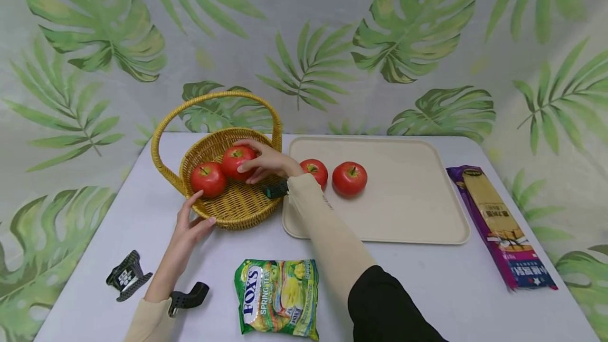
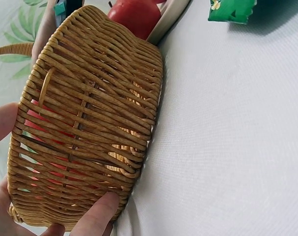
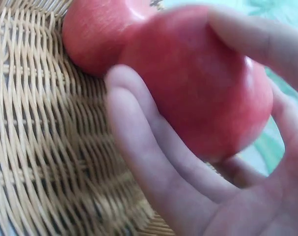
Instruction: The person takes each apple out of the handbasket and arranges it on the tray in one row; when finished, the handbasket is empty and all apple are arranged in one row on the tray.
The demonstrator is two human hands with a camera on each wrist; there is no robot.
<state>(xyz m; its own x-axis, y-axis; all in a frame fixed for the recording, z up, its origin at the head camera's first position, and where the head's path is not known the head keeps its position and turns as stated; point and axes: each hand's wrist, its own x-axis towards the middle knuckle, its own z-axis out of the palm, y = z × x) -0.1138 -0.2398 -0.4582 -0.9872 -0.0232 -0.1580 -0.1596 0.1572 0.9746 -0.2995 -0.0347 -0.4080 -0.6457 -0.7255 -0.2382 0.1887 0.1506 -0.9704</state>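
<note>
In the head view, a yellow-brown wicker basket [image 1: 237,209] with a tall hoop handle stands at the left of the table. My right hand [image 1: 268,161] is inside it, gripping a red apple [image 1: 234,158] between thumb and fingers; the right wrist view shows this held apple [image 3: 198,83] up close. Another apple [image 1: 207,180] lies in the basket, touching or nearly touching the held one. With spread thumb and fingers, my left hand [image 1: 186,234] holds the basket's near-left rim. The left wrist view shows its fingertips against the woven wall [image 2: 90,118].
Right of the basket lies a beige tray [image 1: 404,215] bearing two apples [image 1: 350,179], one partly behind my right forearm. A green FOX'S candy bag [image 1: 279,297] is at the front, a purple pasta packet [image 1: 503,226] at the right, and a black checkered object [image 1: 128,276] at the left.
</note>
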